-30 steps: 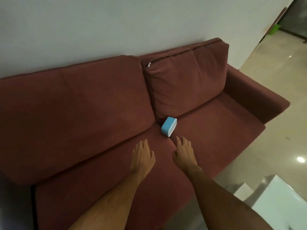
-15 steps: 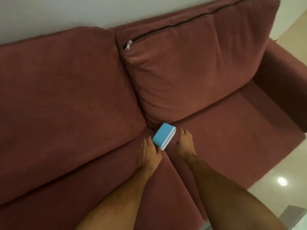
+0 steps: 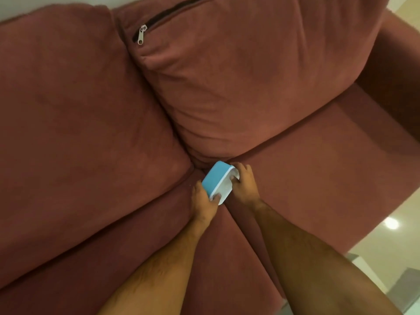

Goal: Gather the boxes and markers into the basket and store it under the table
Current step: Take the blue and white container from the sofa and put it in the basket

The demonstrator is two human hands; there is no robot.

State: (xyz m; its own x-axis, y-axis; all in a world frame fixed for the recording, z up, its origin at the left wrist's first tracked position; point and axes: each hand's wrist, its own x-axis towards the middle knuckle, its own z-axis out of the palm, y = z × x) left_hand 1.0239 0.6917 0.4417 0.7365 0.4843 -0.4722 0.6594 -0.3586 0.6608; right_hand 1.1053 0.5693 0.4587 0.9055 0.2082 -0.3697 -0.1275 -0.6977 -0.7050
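A small box [image 3: 216, 179] with a blue lid and white body lies on its side on the dark red sofa seat [image 3: 306, 169], right where the two back cushions meet. My left hand [image 3: 203, 203] grips its near left end, thumb on the white edge. My right hand [image 3: 244, 186] clasps its right side, fingers curled over the white body. Both hands hold the box between them. No basket or markers are in view.
Two large back cushions [image 3: 238, 83] rise behind the box, the right one with a zipper [image 3: 141, 37]. The sofa armrest [image 3: 400, 71] stands at the right. Glossy floor [image 3: 386, 237] and a grey-white corner of furniture [image 3: 409, 289] show at the lower right.
I have leaned in closer to the sofa. Both hands reached forward from the seat and closed on the box, one on each side.
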